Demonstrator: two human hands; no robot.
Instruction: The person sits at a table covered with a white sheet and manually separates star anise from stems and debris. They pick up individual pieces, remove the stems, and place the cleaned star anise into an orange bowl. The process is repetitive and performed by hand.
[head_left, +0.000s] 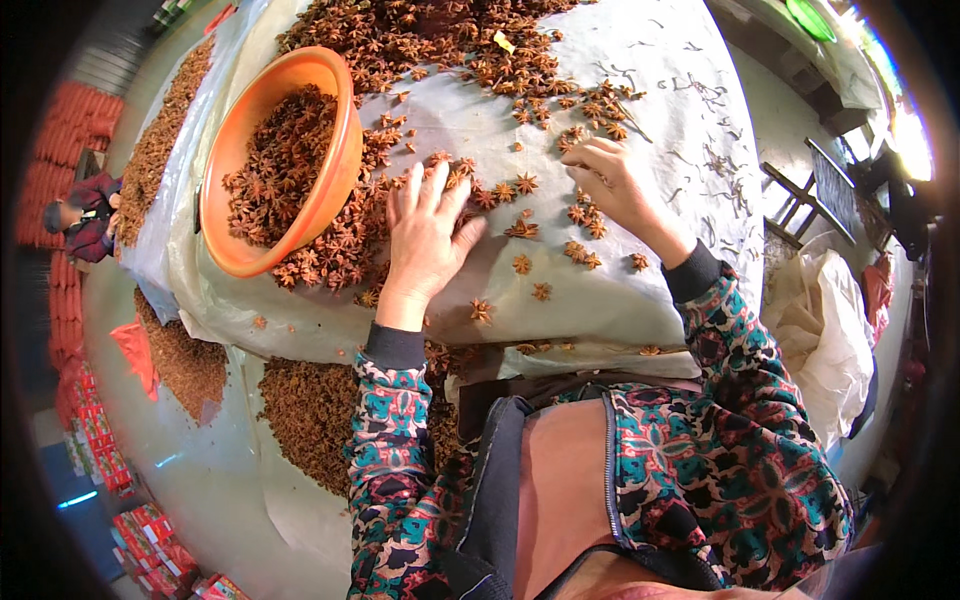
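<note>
My left hand (429, 236) lies palm down with its fingers apart on a bank of star anise (345, 247) beside the orange plastic basin (349, 169). Star anise pods (285, 165) partly fill that tilted basin. Over the white sheeting (600, 300), my right hand (615, 184) has curled fingers close to a few pods. Whether it pinches anything is hidden. Loose star anise (523, 264) is scattered between the two hands, and a large heap of star anise (420, 37) spreads across the far side.
Thin dark stems (709, 180) lie strewn along the sheeting's right side. Brown heaps (307, 420) rest on the floor sheeting at lower left. Stacked red sacks (71, 157) stand near a seated person (86, 217). A white sack (817, 337) and a chair (810, 191) are at right.
</note>
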